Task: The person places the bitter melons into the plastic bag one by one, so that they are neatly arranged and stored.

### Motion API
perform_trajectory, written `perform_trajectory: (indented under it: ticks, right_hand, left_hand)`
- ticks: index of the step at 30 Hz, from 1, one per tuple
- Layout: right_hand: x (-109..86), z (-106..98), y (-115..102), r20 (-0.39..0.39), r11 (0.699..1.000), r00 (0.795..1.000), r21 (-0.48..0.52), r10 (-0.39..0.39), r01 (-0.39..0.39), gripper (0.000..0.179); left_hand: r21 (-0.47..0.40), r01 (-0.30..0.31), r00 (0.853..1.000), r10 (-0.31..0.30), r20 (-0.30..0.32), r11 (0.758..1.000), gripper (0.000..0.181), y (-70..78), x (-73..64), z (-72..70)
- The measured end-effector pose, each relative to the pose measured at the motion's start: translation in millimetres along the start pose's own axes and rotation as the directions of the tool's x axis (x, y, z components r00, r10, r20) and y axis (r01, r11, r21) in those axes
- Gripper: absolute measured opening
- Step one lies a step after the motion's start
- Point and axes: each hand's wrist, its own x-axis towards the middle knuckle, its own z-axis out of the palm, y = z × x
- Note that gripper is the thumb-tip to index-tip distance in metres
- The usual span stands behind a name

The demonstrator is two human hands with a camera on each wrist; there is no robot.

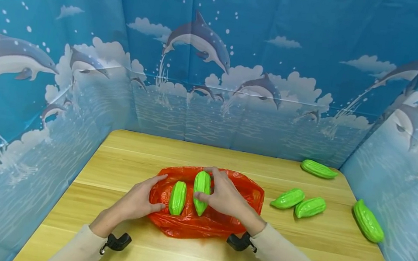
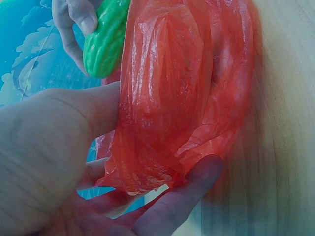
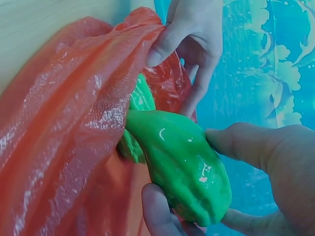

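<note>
A red plastic bag [image 1: 196, 228] lies spread on the wooden table with its mouth facing up. My left hand [image 1: 140, 201] holds the bag's left edge, thumb on the near side and fingers at the far side; the left wrist view shows thumb and fingers [image 2: 162, 211] around the crumpled plastic. My right hand [image 1: 226, 196] grips a glossy green ribbed bitter gourd [image 3: 184, 164] between thumb and fingers over the bag's opening, its tapered end pointing into the bag. Another bitter gourd [image 1: 177, 198] lies inside the bag, left of the held one.
Two bitter gourds [image 1: 288, 198] lie side by side right of the bag. One more gourd [image 1: 319, 169] sits at the table's back right corner, and another gourd [image 1: 368, 221] by the right edge. A dolphin-print curtain [image 1: 210, 117] stands around the table [image 1: 127, 150].
</note>
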Motion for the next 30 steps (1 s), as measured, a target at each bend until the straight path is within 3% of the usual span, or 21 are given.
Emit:
perform_trajectory:
  ticks: [19, 30]
  right_hand:
    - [-5.7, 13, 1, 0.069, 0.999, 0.997, 0.027, 0.020, -0.022, 0.081]
    - [-17.6, 12, 3, 0.041, 0.999, 0.999, 0.046, 0.023, -0.025, 0.074]
  left_hand:
    - [0.009, 0.001, 1.000, -0.001, -0.005, 1.000, 0.095, 3.5, -3.6, 3.3]
    - [0.007, 0.013, 1.000, -0.013, -0.012, 1.000, 0.095, 2.6, -6.1, 4.5]
